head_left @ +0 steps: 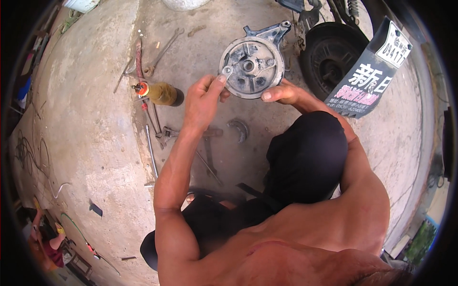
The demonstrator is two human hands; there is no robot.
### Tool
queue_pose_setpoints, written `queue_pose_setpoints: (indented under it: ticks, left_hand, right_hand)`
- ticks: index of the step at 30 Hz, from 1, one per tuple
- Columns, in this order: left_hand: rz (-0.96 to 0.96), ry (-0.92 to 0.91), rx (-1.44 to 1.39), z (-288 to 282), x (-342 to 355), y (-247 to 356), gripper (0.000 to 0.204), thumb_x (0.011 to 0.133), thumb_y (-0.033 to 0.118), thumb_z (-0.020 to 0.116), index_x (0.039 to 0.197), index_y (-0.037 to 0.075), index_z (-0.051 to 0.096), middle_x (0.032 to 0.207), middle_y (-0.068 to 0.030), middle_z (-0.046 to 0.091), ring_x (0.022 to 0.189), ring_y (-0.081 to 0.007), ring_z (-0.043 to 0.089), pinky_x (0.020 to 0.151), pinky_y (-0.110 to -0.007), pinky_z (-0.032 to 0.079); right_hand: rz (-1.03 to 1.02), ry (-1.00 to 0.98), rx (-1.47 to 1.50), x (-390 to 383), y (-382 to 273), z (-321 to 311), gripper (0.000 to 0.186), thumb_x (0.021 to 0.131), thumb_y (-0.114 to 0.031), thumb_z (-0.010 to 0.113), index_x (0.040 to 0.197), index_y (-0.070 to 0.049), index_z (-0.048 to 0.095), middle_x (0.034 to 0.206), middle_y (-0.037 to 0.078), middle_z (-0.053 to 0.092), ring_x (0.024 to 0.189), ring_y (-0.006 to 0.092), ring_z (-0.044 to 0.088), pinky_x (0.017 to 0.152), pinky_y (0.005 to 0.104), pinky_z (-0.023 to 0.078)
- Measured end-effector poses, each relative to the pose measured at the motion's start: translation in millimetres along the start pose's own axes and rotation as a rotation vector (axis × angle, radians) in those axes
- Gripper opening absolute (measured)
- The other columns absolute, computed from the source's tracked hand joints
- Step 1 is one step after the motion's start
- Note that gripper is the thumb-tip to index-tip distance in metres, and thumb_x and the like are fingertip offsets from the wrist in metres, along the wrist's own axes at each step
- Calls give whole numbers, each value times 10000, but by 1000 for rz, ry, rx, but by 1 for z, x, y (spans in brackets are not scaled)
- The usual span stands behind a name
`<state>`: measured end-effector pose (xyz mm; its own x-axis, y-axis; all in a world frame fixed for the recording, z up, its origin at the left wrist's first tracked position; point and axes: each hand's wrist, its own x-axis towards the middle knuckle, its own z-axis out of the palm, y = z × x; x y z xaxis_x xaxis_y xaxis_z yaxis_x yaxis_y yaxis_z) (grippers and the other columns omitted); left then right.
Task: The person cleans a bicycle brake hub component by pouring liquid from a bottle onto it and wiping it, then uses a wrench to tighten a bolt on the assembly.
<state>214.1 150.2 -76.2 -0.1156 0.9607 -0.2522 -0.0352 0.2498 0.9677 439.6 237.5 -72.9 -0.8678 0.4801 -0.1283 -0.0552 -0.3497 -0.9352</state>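
A round grey metal brake plate [247,85] with an arm at its upper right is held up in front of me, facing upward. My left hand [206,95] is closed on its left edge, the thumb lying by a small ring [228,70] at the rim; I cannot tell whether that ring is loose or part of the plate. My right hand [281,93] grips the lower right edge, thumb on the face and fingers hidden beneath. On the floor below lies a curved brake shoe [242,129].
A bottle of yellowish liquid [163,93] stands left of my hands. Wrenches [164,47], a hammer [210,148] and a long metal rod [151,151] lie around it. Right are a black wheel [329,59] and a hanging mud flap [365,78]. Another person [47,243] is at lower left.
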Motion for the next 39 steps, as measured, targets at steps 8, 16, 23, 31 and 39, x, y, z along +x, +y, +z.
queue_pose_setpoints:
  ticks: [8, 16, 23, 31, 39]
  left_hand:
    - [-24, 52, -51, -1, 9, -14, 337, 1001, 308, 600, 895, -7, 658, 800, -67, 690, 733, -114, 616, 709, -285, 499]
    - [12, 56, -104, -1, 8, -4, 323, 982, 295, 619, 1005, -25, 657, 835, -62, 689, 745, -117, 615, 719, -279, 487]
    - [70, 25, -168, -6, 10, -3, 327, 948, 221, 641, 1164, -22, 611, 871, -51, 688, 762, -100, 611, 678, -262, 453]
    - [70, 9, -182, -8, 10, -6, 331, 944, 190, 629, 1188, -31, 597, 965, -65, 696, 783, -108, 619, 691, -255, 458]
    - [149, 20, -348, -12, 18, -17, 339, 943, 157, 624, 1216, -42, 593, 1065, -77, 695, 914, -113, 627, 826, -261, 488]
  right_hand:
    - [-78, -16, 38, 15, 17, -10, 612, 809, -174, 689, 1367, 23, 537, 1340, 119, 612, 1264, 226, 535, 1109, 368, 367]
    - [-78, -8, -25, 18, 16, -18, 636, 809, -156, 663, 1400, 21, 511, 1340, 113, 611, 1251, 228, 540, 1086, 365, 383]
    - [-51, -18, 75, 22, 12, -19, 648, 801, -153, 640, 1404, 37, 497, 1345, 121, 605, 1242, 233, 539, 1082, 368, 390]
    - [-88, 50, 260, 24, 22, -12, 597, 826, -38, 622, 1403, 39, 490, 1338, 142, 610, 1251, 257, 559, 1072, 394, 418]
    - [-83, 164, 321, 27, 17, -7, 588, 808, 37, 624, 1382, 29, 500, 1281, 136, 630, 1183, 251, 601, 994, 392, 474]
